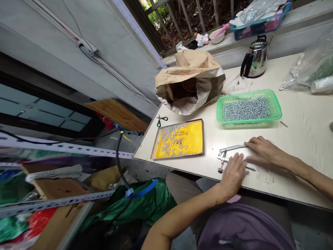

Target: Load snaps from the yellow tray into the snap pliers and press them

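Observation:
A small silver metal hand tool with two long handles and a coil spring (223, 156) lies on the table near its front edge. My left hand (234, 173) covers its lower handle, fingers close together around that part. At the far end of the upper handle (234, 147), the fingers of my right hand (264, 151) hold on, slightly smeared by motion. A thin pointed end shows past my left fingers. Left of the tool is a shallow tray with a yellow bottom (195, 139), with many small metal pins scattered in it. Behind the hands stands a green plastic basket (275, 109) full of short metal pieces.
Green-handled scissors (162, 119) lie behind the tray. An open brown paper sack (189, 78) stands at the back, with a steel kettle (257, 59) to its right. Clear plastic bags (309, 69) rest at the far right. The table's left corner borders cluttered shelving.

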`<state>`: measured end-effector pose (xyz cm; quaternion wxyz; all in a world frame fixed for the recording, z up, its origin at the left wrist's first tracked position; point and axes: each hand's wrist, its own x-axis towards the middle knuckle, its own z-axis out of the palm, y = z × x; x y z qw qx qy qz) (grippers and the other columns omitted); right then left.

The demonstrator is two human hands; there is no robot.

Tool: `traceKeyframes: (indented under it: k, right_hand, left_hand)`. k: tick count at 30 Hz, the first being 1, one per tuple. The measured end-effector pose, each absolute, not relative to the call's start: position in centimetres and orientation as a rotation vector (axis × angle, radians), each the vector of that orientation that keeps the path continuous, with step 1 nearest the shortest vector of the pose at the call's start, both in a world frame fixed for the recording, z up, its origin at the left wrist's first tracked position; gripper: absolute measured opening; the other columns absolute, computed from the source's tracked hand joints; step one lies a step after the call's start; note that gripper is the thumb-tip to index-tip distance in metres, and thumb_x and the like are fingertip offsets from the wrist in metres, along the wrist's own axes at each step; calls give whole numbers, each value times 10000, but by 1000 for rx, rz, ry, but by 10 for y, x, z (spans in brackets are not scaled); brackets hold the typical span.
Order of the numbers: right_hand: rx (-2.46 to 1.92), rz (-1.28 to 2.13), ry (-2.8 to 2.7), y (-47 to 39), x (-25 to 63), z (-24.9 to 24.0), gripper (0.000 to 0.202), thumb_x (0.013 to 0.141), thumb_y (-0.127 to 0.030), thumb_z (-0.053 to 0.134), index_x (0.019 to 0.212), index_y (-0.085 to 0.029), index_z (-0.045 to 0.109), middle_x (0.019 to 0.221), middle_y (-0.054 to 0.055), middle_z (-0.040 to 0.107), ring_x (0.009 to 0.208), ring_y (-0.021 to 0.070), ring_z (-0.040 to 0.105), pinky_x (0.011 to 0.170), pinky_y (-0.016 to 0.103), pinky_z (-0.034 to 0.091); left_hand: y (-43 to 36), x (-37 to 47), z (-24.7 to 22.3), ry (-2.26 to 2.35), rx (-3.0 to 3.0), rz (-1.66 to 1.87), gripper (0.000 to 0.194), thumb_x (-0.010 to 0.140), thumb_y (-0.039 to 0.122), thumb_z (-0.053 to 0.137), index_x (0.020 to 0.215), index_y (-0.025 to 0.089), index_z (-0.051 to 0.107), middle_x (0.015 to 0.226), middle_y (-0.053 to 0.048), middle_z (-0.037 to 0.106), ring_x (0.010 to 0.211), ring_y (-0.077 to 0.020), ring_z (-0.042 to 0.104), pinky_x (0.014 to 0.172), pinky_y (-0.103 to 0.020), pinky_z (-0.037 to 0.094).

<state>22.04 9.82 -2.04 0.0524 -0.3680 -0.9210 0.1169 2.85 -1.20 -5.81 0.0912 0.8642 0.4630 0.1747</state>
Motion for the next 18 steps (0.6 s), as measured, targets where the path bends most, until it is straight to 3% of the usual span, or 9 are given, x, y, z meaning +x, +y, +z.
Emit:
traceKeyframes:
  k: [2,5,7,10,13,16,18]
  right_hand:
    - [-1196,358,-2786,110,219,-21,210,900,-324,527,948,-167,657,917,103,639,851,241,556,702,337,402]
    - [-1333,241,-2726,120,206,-16,208,915,-234,476,823,-172,651,862,92,645,832,228,550,723,340,370]
    - [-1320,162,-2717,115,190,-8,176,898,-195,493,858,-172,663,882,94,648,836,228,538,725,342,352]
    - [-973,216,-2811,93,159,4,167,871,-148,536,924,-214,681,948,75,641,870,215,517,730,333,340]
    - [-521,342,-2920,72,131,2,99,842,-181,611,801,-243,677,903,44,626,893,207,500,712,321,337]
    - [-349,292,-2924,67,113,-19,82,792,-181,666,722,-220,653,854,43,622,922,218,504,699,325,339]
    - [-311,179,-2888,71,104,-36,112,799,-133,638,712,-203,647,842,47,630,934,217,516,696,325,342]
  left_hand:
    - [-20,32,-59,1355,2525,551,407,958,323,439,1315,129,457,1357,-196,529,1348,-292,422,1083,-533,392]
    - [-21,35,-55,1337,2489,568,459,948,386,456,1306,99,464,1329,-200,553,1339,-293,435,1101,-531,372]
    - [-21,36,-51,1353,2487,550,509,939,416,467,1322,80,451,1355,-211,528,1362,-297,403,1103,-525,372]
    - [-29,31,-46,1254,2565,519,499,942,400,466,1330,87,469,1325,-191,560,1336,-269,440,1096,-462,401]
    - [-44,5,-43,1062,2666,482,348,951,318,458,1247,177,576,1104,-112,684,1106,-199,609,1002,-361,488]
    - [-44,-46,-33,1397,2610,536,277,957,238,428,1113,199,653,897,-78,702,844,-167,637,821,-331,541]
    - [-28,-87,-21,1857,2417,593,275,957,214,416,1045,171,672,869,-87,689,816,-172,615,775,-334,528]
